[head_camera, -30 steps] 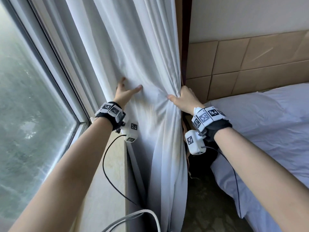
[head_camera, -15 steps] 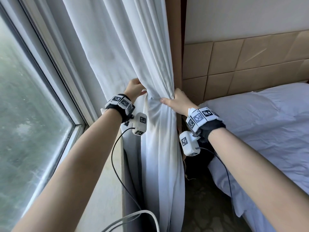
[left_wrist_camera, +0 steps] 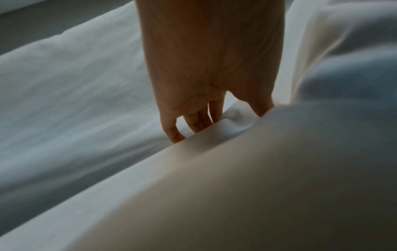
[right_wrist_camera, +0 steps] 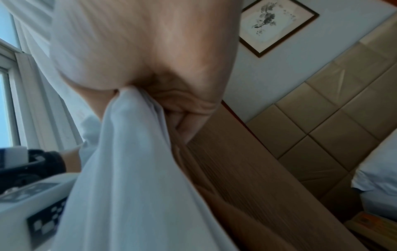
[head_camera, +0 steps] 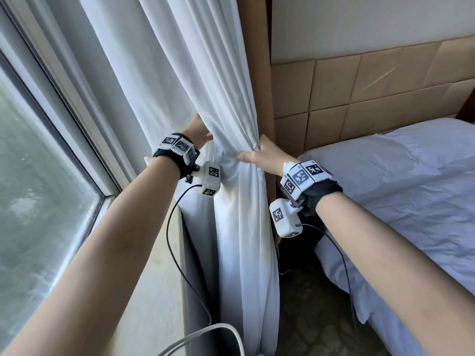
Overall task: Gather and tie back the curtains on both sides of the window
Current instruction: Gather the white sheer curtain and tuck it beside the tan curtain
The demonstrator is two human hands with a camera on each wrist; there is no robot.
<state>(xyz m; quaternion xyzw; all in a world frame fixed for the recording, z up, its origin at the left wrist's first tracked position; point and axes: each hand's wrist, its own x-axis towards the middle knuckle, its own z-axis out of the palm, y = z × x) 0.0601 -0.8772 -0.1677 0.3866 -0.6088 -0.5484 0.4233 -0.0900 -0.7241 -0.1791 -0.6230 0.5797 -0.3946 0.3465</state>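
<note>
The white curtain (head_camera: 195, 73) hangs at the window's right side, drawn into a narrow bunch at hand height. My left hand (head_camera: 199, 134) holds the bunch from the window side, its fingertips hidden behind the cloth. In the left wrist view the fingers (left_wrist_camera: 193, 122) and thumb close round a fold of curtain (left_wrist_camera: 236, 118). My right hand (head_camera: 259, 156) grips the bunch from the bed side, thumb across the front. The right wrist view shows the right hand (right_wrist_camera: 139, 51) clenched, with the gathered curtain (right_wrist_camera: 133, 152) running out of it. No tie-back is in view.
Window glass (head_camera: 38, 201) and a pale sill (head_camera: 154, 291) lie at the left. A brown wooden upright (head_camera: 257, 73) stands right behind the curtain, with a tan padded headboard (head_camera: 359, 98) and a bed (head_camera: 398, 188) to its right. A white cable (head_camera: 218, 332) loops low.
My left hand, flat on the spread curtain a second ago, swept right and closed on the cloth, pulling it into a narrow bunch beside my right hand, which kept its grip.
</note>
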